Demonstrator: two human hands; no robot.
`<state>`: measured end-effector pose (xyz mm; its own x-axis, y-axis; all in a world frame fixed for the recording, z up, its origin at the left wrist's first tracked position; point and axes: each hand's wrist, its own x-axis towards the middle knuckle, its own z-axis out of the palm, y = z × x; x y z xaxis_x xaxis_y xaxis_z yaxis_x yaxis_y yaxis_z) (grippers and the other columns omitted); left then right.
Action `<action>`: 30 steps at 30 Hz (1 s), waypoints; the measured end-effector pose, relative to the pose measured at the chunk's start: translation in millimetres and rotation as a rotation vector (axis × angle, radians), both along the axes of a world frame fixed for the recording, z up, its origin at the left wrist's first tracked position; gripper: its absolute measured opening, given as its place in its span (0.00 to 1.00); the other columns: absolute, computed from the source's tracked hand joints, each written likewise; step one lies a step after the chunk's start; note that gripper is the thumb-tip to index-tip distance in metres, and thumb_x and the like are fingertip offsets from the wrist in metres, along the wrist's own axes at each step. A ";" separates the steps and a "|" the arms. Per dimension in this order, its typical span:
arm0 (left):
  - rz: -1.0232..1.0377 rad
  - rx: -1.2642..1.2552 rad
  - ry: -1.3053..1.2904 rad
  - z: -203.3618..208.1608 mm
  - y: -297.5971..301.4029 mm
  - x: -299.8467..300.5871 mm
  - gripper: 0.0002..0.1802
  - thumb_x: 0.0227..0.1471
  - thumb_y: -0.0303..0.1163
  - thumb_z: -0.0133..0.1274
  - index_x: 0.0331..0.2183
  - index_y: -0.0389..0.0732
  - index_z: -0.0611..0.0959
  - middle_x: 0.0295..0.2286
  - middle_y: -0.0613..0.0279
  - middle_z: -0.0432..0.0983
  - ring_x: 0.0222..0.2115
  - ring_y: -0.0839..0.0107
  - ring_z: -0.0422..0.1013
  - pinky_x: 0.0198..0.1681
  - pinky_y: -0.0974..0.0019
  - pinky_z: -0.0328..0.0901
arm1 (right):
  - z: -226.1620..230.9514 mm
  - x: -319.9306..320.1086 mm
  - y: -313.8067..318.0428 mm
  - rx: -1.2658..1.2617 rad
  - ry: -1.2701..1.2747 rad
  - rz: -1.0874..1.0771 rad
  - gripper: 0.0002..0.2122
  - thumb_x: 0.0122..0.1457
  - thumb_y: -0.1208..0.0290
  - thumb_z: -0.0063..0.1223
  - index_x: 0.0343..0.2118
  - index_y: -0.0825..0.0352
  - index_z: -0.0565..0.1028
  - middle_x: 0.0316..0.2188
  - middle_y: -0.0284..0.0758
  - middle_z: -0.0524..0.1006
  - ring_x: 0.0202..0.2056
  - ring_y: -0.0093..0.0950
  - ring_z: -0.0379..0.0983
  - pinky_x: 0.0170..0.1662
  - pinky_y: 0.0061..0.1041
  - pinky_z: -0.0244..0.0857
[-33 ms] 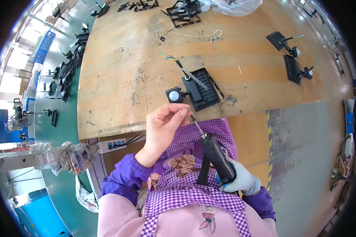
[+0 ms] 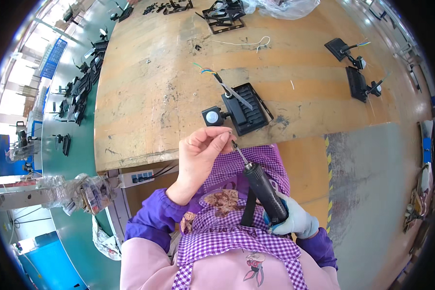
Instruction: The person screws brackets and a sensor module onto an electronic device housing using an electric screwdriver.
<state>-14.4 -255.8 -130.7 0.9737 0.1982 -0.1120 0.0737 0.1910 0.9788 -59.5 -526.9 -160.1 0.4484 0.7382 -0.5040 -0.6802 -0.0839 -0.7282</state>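
A black electric screwdriver is gripped at its lower body by my right hand, which wears a pale glove. Its bit points up and away from me, the tip beside the fingers of my bare left hand. Those fingers are closed in a pinch near the tip; whatever they hold is too small to name. Just beyond them, on the wooden table, lies a black finned floodlight. A motion sensor with a white dome sticks out at its left, and a cable with bare coloured wires rises from it.
Two similar floodlights rest at the table's right. Black brackets and a clear plastic bag lie at the far edge. A white string and small nuts are scattered about. More lamps line the green bench at left.
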 end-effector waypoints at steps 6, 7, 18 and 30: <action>0.011 -0.067 -0.036 2.4 -8.3 -3.2 0.08 0.55 0.23 0.55 0.38 0.32 0.82 0.31 0.56 0.81 0.29 0.74 0.76 0.36 0.71 0.72 | 0.0 -0.7 -0.2 0.010 0.000 0.010 0.39 0.35 0.72 0.71 0.56 0.65 0.65 0.32 0.25 0.72 0.32 0.17 0.67 0.37 0.19 0.63; 0.009 -0.068 -0.036 1.8 -8.5 -3.5 0.08 0.55 0.23 0.55 0.38 0.32 0.82 0.31 0.56 0.81 0.29 0.74 0.76 0.36 0.71 0.72 | -1.5 -2.0 -0.5 0.028 0.018 -0.011 0.39 0.36 0.72 0.71 0.56 0.65 0.65 0.31 0.25 0.72 0.32 0.17 0.67 0.37 0.19 0.63; 0.011 -0.061 -0.055 -3.1 -12.2 -1.0 0.08 0.56 0.22 0.53 0.39 0.32 0.82 0.32 0.55 0.81 0.29 0.74 0.76 0.36 0.71 0.72 | -3.1 -3.3 0.5 0.030 0.026 -0.054 0.40 0.31 0.74 0.70 0.54 0.67 0.66 0.28 0.30 0.75 0.28 0.20 0.73 0.33 0.19 0.68; -0.042 0.293 -0.221 -9.7 -14.4 -4.3 0.08 0.56 0.17 0.51 0.39 0.30 0.80 0.33 0.56 0.80 0.32 0.74 0.76 0.38 0.73 0.72 | 1.0 -1.9 -2.1 0.069 0.035 -0.038 0.37 0.36 0.70 0.71 0.54 0.67 0.67 0.30 0.25 0.71 0.30 0.16 0.66 0.35 0.18 0.62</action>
<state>-18.7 -270.1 -140.4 0.9761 0.1499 0.1574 -0.1436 -0.0989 0.9847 -61.4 -529.0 -159.1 0.4597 0.7545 -0.4683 -0.7070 -0.0082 -0.7072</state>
